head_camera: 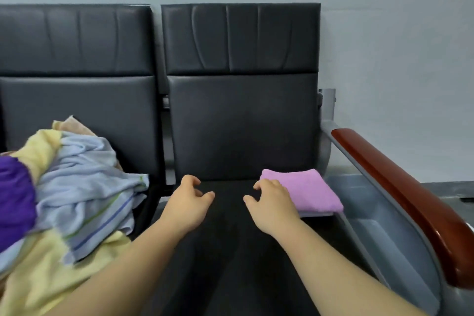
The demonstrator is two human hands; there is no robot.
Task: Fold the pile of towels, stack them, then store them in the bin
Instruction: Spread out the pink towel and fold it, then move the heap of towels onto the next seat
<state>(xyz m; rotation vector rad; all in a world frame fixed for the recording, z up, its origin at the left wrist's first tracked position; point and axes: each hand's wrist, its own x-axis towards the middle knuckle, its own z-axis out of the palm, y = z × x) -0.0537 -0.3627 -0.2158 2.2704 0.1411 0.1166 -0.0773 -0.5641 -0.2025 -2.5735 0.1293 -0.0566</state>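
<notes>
A folded pink towel (307, 188) lies at the back right of the black seat (230, 251), on top of a pale folded layer. An unfolded pile (77, 187) of light blue, yellow and purple towels covers the neighbouring seat on the left. A grey bin (379, 228) stands to the right of the seat, below the armrest. My left hand (188, 202) hovers over the middle of the seat with loosely curled fingers, holding nothing. My right hand (272, 202) hangs just left of the pink towel, fingers loosely curled, its far side at the towel's edge.
A brown wooden armrest (410, 187) on a grey metal frame runs along the right, above the bin. Black padded backrests (241, 84) stand behind both seats, against a pale wall.
</notes>
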